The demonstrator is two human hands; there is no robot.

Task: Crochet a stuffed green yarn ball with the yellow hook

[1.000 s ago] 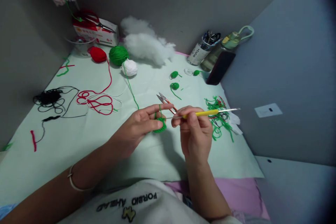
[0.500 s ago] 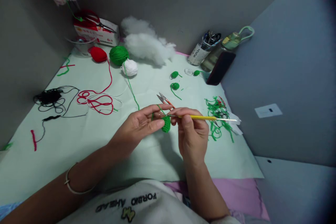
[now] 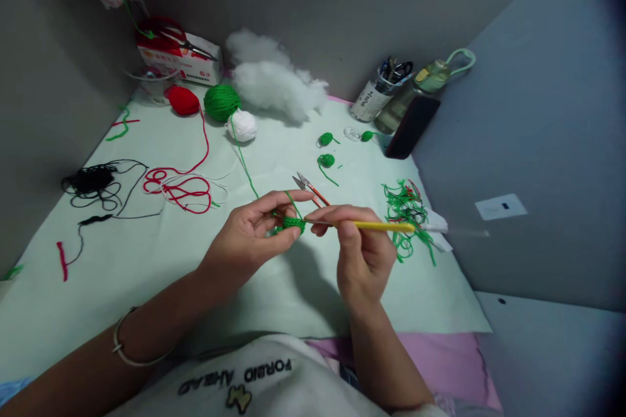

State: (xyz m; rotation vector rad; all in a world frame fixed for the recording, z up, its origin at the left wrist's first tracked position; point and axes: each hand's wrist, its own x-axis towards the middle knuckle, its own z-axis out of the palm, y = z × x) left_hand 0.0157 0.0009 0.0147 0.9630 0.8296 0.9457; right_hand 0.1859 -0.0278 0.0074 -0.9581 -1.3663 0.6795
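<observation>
My left hand (image 3: 254,225) pinches a small green crocheted piece (image 3: 293,225) between thumb and fingers. Green yarn runs over its raised index finger and back to the green yarn ball (image 3: 222,103). In my right hand (image 3: 359,247) is a yellow-handled crochet hook (image 3: 384,226), held like a pen. The hook's thin metal tip points left and meets the edge of the green piece. Just beyond my fingertips lie orange-handled thread snips (image 3: 313,189) with their blades apart. Part of the crocheted piece is hidden behind the left fingers.
Red yarn (image 3: 183,101), a white yarn ball (image 3: 242,125) and white stuffing (image 3: 276,81) lie at the back. Two small green pieces (image 3: 327,160) sit beyond the snips. Green yarn scraps (image 3: 405,215) are heaped at right, near a phone (image 3: 413,127). Black yarn (image 3: 90,179) lies left.
The green piece has tilted from hanging upright to lying sideways in my left fingers. My right hand has shifted slightly right and down with the hook, whose tip has drawn back right.
</observation>
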